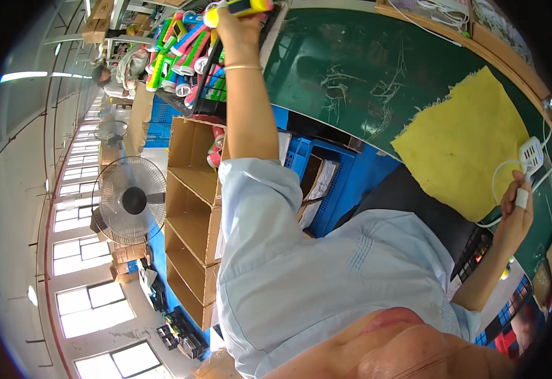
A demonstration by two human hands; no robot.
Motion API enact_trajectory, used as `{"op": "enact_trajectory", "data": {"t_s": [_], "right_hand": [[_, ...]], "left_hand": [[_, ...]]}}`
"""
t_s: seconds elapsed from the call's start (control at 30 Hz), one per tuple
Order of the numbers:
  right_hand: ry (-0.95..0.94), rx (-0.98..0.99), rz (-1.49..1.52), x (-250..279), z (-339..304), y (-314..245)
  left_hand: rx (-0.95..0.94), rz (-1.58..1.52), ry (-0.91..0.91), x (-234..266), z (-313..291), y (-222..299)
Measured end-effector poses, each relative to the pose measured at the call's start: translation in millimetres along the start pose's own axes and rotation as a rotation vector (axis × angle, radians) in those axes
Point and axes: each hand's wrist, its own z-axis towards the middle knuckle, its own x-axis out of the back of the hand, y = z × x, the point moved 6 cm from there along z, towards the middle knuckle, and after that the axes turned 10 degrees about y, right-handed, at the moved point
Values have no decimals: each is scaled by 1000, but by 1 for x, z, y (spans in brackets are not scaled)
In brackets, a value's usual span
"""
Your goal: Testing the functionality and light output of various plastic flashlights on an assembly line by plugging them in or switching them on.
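My left hand [239, 30] reaches far out at the top, its fingers closed round a yellow plastic tube-shaped toy [245, 8] with a dark panel and a pinkish end. Beneath that forearm, a black crate [211, 71] is heaped with similar tubes [178, 57] in green, pink, blue and white. At the right, my right hand [517, 205] has its fingers bunched beside a white power strip [531, 155] and its cable. A white wrap circles one finger. What those fingers hold, if anything, is hidden. A yellow cloth [468, 142] lies next to this hand on the green tabletop [345, 69].
A cardboard shelf unit [190, 218] with open compartments stands left of my body. Beyond it is a standing fan [134, 200]. Blue crates [336, 189] sit below the table edge. Another person [115, 88] is in the far background. Wooden edging [503, 60] borders the table's far side.
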Motion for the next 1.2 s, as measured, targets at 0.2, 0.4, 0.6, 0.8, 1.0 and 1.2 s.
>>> {"op": "enact_trajectory", "data": {"t_s": [0.2,0.4,0.6,0.8,1.0,1.2], "right_hand": [[-87,-8,-82,-13,-24,35],[-235,-42,-266,-47,-25,22],[-327,-159,-263,-43,-22,41],[-438,-142,-246,-54,-21,38],[-375,-306,290,-136,-35,-19],[-66,399,-488,-91,-56,-68]], "left_hand": [[-103,372,-97,8,55,-16],[-404,1335,-120,-57,75,-159],[-358,1703,-25,-85,113,-220],[602,137,-398,-86,0,-171],[1195,-40,-929,-66,-299,-156],[493,630,-1300,-54,-361,-150]]}}
